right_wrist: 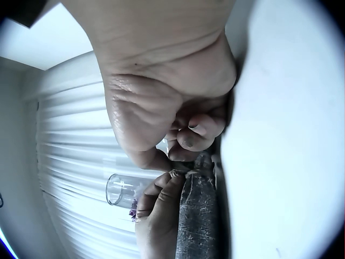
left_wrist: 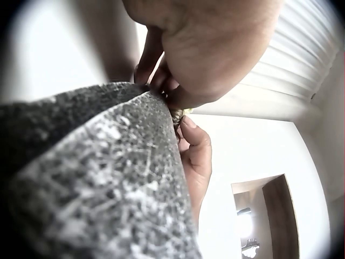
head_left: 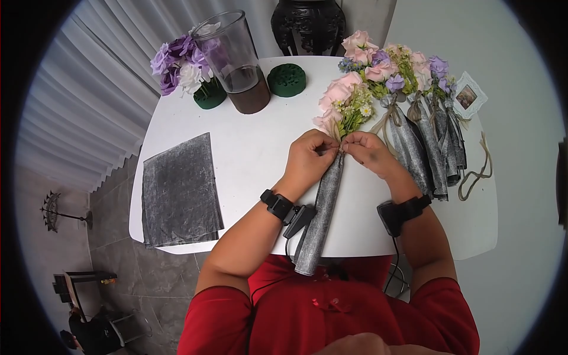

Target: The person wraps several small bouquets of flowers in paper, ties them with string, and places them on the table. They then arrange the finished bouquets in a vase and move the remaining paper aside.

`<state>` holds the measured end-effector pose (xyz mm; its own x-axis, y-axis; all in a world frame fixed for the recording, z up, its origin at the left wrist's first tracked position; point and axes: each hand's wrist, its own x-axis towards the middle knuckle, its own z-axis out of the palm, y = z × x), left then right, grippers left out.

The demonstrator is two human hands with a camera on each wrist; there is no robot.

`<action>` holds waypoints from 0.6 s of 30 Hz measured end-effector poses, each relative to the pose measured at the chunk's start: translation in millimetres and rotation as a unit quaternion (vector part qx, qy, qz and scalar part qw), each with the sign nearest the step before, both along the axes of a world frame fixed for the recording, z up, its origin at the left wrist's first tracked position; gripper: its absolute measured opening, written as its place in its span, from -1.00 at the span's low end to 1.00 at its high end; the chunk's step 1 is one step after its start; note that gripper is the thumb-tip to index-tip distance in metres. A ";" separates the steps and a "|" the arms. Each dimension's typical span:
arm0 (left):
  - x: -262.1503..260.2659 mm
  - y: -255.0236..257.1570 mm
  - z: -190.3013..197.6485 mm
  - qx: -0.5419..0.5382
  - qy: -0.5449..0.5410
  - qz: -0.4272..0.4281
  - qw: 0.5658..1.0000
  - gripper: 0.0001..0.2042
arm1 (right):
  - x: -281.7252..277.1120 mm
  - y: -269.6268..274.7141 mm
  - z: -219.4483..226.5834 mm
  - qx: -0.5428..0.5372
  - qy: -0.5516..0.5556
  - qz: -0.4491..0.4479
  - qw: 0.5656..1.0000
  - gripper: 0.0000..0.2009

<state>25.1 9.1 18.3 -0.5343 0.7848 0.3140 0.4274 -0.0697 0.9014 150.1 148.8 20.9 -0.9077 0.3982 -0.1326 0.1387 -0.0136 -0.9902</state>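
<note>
A bouquet of pink roses point(head_left: 341, 93) and small white daisies lies on the table, its stems rolled in dark grey mottled wrapping paper point(head_left: 324, 207). Both hands meet at the neck of the wrap, just below the flowers. There my left hand point(head_left: 309, 155) pinches thin twine point(right_wrist: 188, 172) between thumb and fingers. Facing it, my right hand point(head_left: 373, 155) pinches the twine from the other side, fingertips close to the left ones. The wrap's lower end reaches past the table's front edge. In the left wrist view the grey paper hides part of the right hand point(left_wrist: 197, 162).
Several finished bouquets point(head_left: 417, 130) with twine bows lie at the right, near a loose twine piece point(head_left: 478, 171) and a white picture frame point(head_left: 469, 94). Grey paper sheets point(head_left: 180, 192) lie left. Behind stand a glass vase point(head_left: 241, 71), green floral foam point(head_left: 286, 80) and purple flowers point(head_left: 171, 62).
</note>
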 end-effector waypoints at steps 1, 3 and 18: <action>1.0 -0.3 1.0 -0.002 0.007 -0.006 1.000 -0.92 | 0.4 -0.1 1.1 -0.001 -0.001 0.000 1.000 -0.88; 2.2 -1.3 3.7 -0.005 0.046 -0.004 0.999 -0.92 | 1.6 -0.1 4.3 -0.016 -0.014 -0.009 1.000 -0.88; 2.6 0.0 4.5 -0.012 0.225 0.036 0.974 -0.87 | -0.5 -1.4 -1.3 0.014 0.018 -0.006 1.000 -0.84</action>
